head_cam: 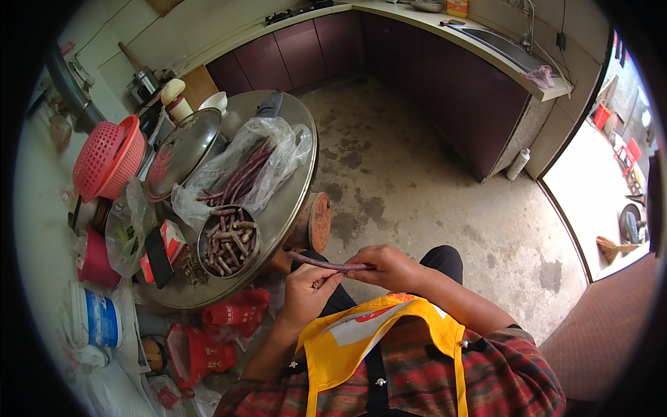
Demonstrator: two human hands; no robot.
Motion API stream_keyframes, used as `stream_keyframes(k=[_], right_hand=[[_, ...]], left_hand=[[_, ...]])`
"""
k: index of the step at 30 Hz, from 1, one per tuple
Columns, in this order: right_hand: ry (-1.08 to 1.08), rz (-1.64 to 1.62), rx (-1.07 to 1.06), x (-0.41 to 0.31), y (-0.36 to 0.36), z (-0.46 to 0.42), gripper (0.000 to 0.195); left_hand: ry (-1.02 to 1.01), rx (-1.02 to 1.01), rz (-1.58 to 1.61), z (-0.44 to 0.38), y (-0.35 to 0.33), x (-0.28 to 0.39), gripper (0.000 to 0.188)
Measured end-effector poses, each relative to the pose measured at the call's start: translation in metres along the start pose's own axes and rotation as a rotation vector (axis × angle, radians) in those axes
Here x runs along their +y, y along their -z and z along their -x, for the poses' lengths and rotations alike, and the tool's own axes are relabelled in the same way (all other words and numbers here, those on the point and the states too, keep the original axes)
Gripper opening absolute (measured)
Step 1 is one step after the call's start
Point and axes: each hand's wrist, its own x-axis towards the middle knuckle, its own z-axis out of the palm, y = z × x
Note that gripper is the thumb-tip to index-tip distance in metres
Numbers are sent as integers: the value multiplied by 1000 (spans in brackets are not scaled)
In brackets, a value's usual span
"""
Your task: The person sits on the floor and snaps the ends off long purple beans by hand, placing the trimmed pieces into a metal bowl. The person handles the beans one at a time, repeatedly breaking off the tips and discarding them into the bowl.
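Above my lap, my left hand [309, 292] and my right hand [384, 267] both grip one long purple bean pod [320, 263], which reaches out past the left hand's fingers. A short piece of pod also shows in my left hand. On the round table [298, 193] at the left stands a metal bowl [199, 245] filled with short broken pod pieces [232, 241]. Behind the bowl, a bunch of long purple bean pods [245, 174] lies in an open clear plastic bag [279, 182]. Small scraps [195, 268] lie left of the bowl.
Pink plastic baskets [107, 161], a pan with a glass lid [183, 151], a black phone [158, 258] and a white bowl [213, 102] crowd the table. A rusty metal cylinder [318, 221] stands beside it. Red bags [200, 354] lie beneath the table's near edge.
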Motion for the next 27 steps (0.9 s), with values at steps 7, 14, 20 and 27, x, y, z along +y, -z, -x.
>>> stream_keyframes(k=[7, 14, 20, 27], right_hand=[[41, -7, 167, -4, -13, -1, 21], [-126, -409, 238, -5, -24, -1, 25], [-262, -785, 206, -9, -21, 0, 25], [-355, -1023, 268, -10, -15, -2, 27]], left_hand=[[-15, 108, -25, -4, 0, 6, 10], [31, 197, 110, -8, -5, 6, 11], [223, 195, 401, -9, -11, 1, 13], [490, 59, 887, -5, -20, 2, 20]])
